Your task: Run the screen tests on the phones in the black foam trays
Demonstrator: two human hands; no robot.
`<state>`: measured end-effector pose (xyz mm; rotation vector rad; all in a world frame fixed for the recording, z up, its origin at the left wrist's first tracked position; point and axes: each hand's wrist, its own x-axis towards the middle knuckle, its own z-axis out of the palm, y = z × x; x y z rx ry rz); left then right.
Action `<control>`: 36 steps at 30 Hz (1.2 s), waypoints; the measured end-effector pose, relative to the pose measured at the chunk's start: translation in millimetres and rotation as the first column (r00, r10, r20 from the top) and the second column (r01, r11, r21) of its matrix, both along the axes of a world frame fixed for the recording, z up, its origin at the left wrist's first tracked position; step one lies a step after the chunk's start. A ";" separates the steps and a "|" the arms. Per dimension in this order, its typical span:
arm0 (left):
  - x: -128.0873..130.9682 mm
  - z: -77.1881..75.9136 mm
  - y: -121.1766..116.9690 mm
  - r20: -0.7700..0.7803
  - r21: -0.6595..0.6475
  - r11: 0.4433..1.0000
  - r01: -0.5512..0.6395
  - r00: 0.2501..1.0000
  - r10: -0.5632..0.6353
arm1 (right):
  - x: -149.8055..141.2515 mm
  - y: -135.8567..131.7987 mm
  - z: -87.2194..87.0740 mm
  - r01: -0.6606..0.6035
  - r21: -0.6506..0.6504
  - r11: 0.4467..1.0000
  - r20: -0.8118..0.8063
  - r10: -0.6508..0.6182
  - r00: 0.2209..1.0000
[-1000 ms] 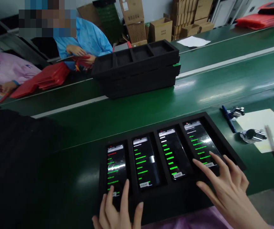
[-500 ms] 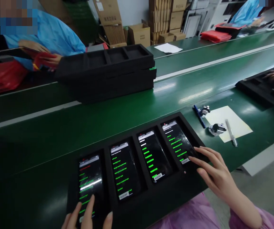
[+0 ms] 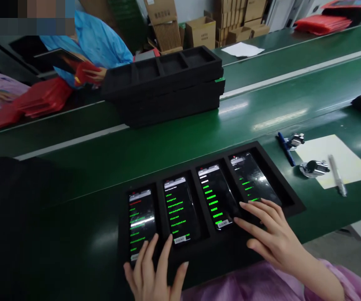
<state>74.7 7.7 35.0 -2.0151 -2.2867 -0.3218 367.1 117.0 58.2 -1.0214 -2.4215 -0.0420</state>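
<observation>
1. A black tray lies on the green bench in the lower middle of the frame. It has 4 slots in a row, with 1 phone in each.
2. Counting from the left, they are phone 1, phone 2, phone 3 and phone 4. All 4 screens are dark with green words. Phone 1 has a red line near the top.
3. The left hand, at the bottom of the frame, has its fingers spread wide and grips nothing. They are at the low end of phone 1, and 1 fingertip is near phone 2. I cannot tell if they touch.
4. The right hand, at the lower right, is spread too and grips nothing. It hides the low end of phone 4, with 2 fingertips by the edge of phone 3.
5. On the right side are a blue pen, 2 shiny metal things and a pale sheet.
6. At the upper left, a person in blue holds something red.
</observation>
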 end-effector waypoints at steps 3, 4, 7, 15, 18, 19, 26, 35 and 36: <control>2.8 -0.3 -0.5 -0.025 0.022 0.999 0.042 0.999 -0.042 | -4.6 1.7 1.0 0.004 0.026 1.000 0.055 -0.005 0.998; 3.1 -0.3 -0.6 -0.037 0.036 0.997 0.064 0.997 -0.063 | -3.6 1.7 1.7 -0.002 0.035 0.999 0.034 0.001 0.999; 3.0 0.6 -0.3 -0.050 0.062 0.991 0.117 0.992 -0.114 | 2.3 0.3 1.6 -0.036 0.034 0.999 -0.061 0.038 0.997; 9.0 3.7 0.6 -0.019 0.116 0.972 0.205 0.979 -0.204 | 6.4 -4.0 -12.2 -0.081 -0.020 0.996 -0.160 0.077 0.984; 15.6 0.6 2.3 -0.066 0.086 0.977 0.194 0.980 -0.188 | 4.6 -3.6 -13.7 -0.090 -0.011 0.996 -0.168 0.087 0.982; 18.4 -0.3 3.3 -0.088 0.056 0.985 0.163 0.984 -0.158 | 4.2 -3.6 -13.8 -0.094 -0.011 0.996 -0.170 0.091 0.981; 9.8 1.2 -0.1 -0.041 0.011 0.992 -0.128 0.991 0.129 | 7.9 -1.9 -5.6 -0.123 0.003 0.992 -0.149 0.122 0.981; -33.0 2.0 -23.2 -0.023 0.008 0.947 -0.320 0.947 0.320 | 3.0 6.9 -3.5 -0.163 0.004 0.987 -0.156 0.161 0.974; -33.3 3.8 -23.4 -0.012 0.020 0.949 -0.315 0.949 0.315 | 5.4 6.0 -4.3 -0.157 0.007 0.988 -0.151 0.156 0.976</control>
